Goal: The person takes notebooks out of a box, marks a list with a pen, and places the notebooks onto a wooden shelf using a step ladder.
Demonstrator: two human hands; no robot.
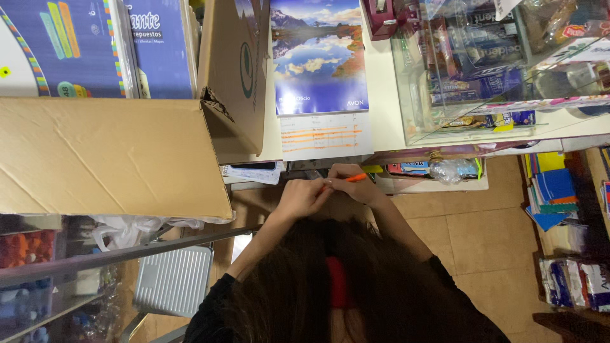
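An orange pen (349, 179) lies between both hands, just below the edge of a white counter (384, 95). My left hand (304, 198) pinches the pen's left end with its fingertips. My right hand (357, 188) curls around the pen's middle, and the orange tip sticks out to the right. The two hands touch each other. Dark long hair and dark sleeves fill the bottom of the view and hide part of both forearms.
A big cardboard box (108, 152) stands at the left. A calendar with a landscape picture (319, 57) lies on the counter beside a clear display case (470, 70) of packets. A grey ribbed step (171, 279) is lower left; coloured notebooks (553, 190) are stacked at the right.
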